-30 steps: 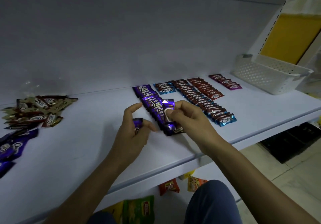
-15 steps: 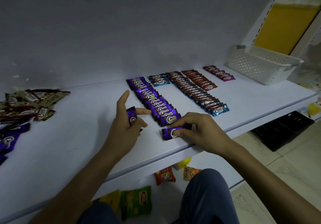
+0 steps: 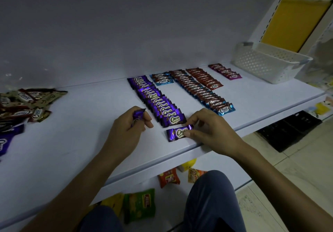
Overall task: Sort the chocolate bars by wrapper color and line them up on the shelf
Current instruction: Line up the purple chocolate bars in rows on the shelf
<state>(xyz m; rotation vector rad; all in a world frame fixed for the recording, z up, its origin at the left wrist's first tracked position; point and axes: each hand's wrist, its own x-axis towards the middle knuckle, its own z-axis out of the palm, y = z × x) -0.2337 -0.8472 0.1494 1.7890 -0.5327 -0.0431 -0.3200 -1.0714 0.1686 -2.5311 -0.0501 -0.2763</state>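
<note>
White shelf (image 3: 252,102) boards are running under dim light, and your work is sitting close to the front lip. Your right hand (image 3: 212,131) is pinching the right end of a purple bar (image 3: 175,133) between thumb and fingertips; the bar is lying flat just in front of the purple row (image 3: 156,102), slightly askew to it and not yet tucked against the nearest wrapper. Your left hand (image 3: 126,129) is curling round a second purple bar (image 3: 137,114), holding it off the shelf beside the row.

You are running out of room: the row is ending near the edge, so a push toward yourself is likely sending the bar over onto the snack packets (image 3: 139,204) below. A shove the other way is risking the overlapped wrappers, which look glossy and apt to slide and fan out. Swinging your right wrist outward is endangering the blue row (image 3: 203,91) just beside it. Farther left, the mixed pile (image 3: 30,102) is waiting unsorted, well apart from the basket (image 3: 261,64) at the right.
</note>
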